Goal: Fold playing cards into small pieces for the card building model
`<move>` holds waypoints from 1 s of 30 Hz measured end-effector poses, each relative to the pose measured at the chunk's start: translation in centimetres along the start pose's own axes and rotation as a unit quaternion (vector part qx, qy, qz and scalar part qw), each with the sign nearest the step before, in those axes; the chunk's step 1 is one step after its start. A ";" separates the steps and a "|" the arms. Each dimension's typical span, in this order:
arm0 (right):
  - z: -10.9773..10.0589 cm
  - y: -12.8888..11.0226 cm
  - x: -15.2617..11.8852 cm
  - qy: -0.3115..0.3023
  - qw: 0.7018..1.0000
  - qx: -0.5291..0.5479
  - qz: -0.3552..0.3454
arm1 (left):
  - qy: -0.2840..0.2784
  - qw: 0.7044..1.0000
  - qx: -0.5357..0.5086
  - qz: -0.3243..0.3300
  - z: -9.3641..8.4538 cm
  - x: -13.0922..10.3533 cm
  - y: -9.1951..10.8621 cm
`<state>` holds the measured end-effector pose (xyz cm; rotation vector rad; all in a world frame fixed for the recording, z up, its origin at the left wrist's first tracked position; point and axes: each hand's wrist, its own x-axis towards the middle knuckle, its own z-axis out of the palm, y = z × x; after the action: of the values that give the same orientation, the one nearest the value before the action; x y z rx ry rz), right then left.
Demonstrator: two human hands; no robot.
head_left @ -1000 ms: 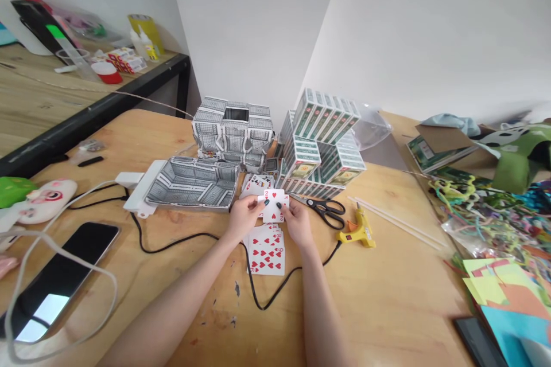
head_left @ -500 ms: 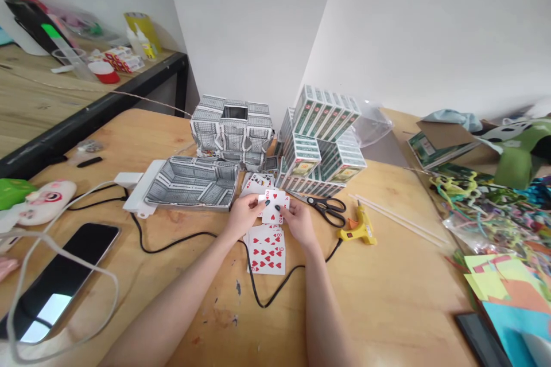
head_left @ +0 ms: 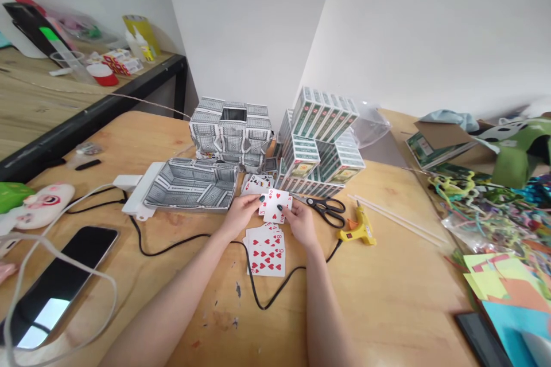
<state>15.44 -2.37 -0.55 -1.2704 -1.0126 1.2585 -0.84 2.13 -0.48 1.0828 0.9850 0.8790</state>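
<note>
Both hands, left [head_left: 245,210] and right [head_left: 298,219], gripped the playing cards [head_left: 274,206] between them, above the table [head_left: 379,298]. Loose heart cards [head_left: 267,255] lay at six o'clock, scissors [head_left: 329,209] at three.

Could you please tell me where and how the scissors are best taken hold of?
I'd grip the scissors by the black handle loops, coming from the right: they lie flat, loops pointing right, while the blades point left, beyond the right hand.
</note>
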 end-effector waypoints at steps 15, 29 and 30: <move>-0.3 0.1 0.0 0.017 1.000 0.001 -0.010 | -0.058 0.995 -0.066 -0.049 -0.2 -0.1 0.9; 0.2 -0.2 -0.2 0.035 0.999 -0.013 -0.008 | -0.055 0.997 -0.029 -0.049 0.2 0.0 1.4; 0.2 -0.2 -0.2 0.037 0.999 -0.011 -0.008 | -0.054 0.997 -0.029 -0.049 0.3 0.0 1.4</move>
<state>15.23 -2.54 -0.32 -1.3134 -0.9838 1.1824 -0.73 2.41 0.92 1.0132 0.9097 0.7582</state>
